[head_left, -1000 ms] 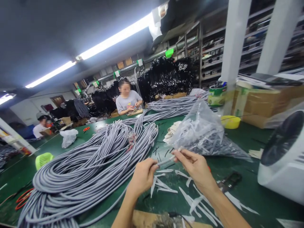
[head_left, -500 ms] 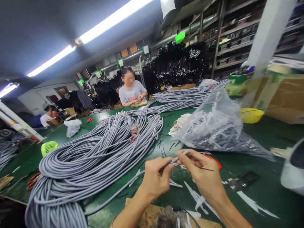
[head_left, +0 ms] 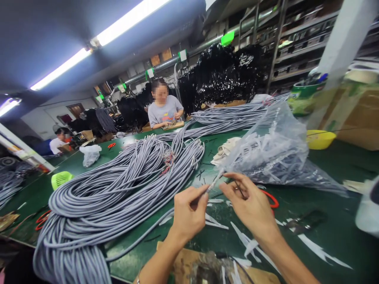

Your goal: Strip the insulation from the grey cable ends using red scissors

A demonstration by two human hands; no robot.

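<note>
My left hand (head_left: 188, 211) is closed, pinching the end of a grey cable (head_left: 211, 185) whose tip points up and right. The cable runs down and left from that hand toward the big coil of grey cables (head_left: 118, 189). My right hand (head_left: 250, 205) is just to the right, fingers curled in a pinch on thin dark wire strands (head_left: 238, 188) near the cable tip. Both hands hover over the green table (head_left: 319, 236), above scattered white strips of stripped sheath (head_left: 216, 225).
A clear plastic bag (head_left: 275, 154) of offcuts lies right behind the hands. Red-handled scissors (head_left: 271, 199) lie by my right hand. A yellow bowl (head_left: 321, 139) and a cardboard box (head_left: 355, 118) stand right. A person (head_left: 163, 110) works at the far side; another person (head_left: 59, 142) sits left.
My hands drew slightly apart: the right hand let go of the cable tip and now pinches thin strands beside it. The cable tip tilted up. The view shifted a little.
</note>
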